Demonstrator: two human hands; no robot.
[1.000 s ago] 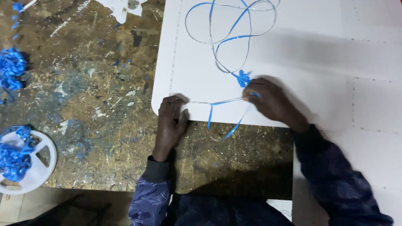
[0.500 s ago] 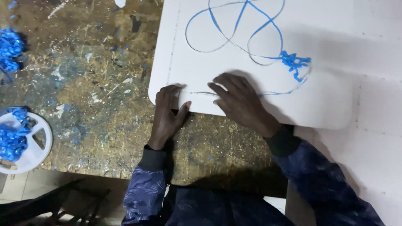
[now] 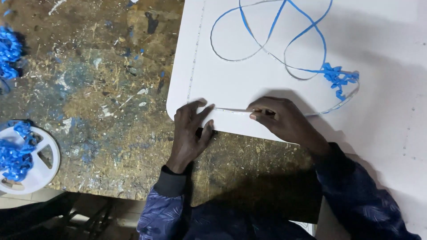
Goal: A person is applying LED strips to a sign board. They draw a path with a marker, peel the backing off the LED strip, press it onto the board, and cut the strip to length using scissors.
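So the left hand (image 3: 192, 131) is lying flat on the near corner of a white panel (image 3: 249, 49), fingers (image 3: 202, 111) spread open and pressing down, not gripping anything, with the thumb hanging over the panel's edge. The right hand (image 3: 284, 122) is sitting just beside it on the panel, its fingers curled in and pinching a thin pale strip (image 3: 231, 110) that's running flat between the two hands along the panel's near edge. The strip is carrying on past the right hand and looping up across the panel as a blue ribbon (image 3: 284, 42), with a crinkled blue bunch (image 3: 336, 76) near the right side. The panel is resting on a paint-spattered surface (image 3: 98, 98). Over at the left edge a white reel (image 3: 44, 164) is holding more tangled blue ribbon.
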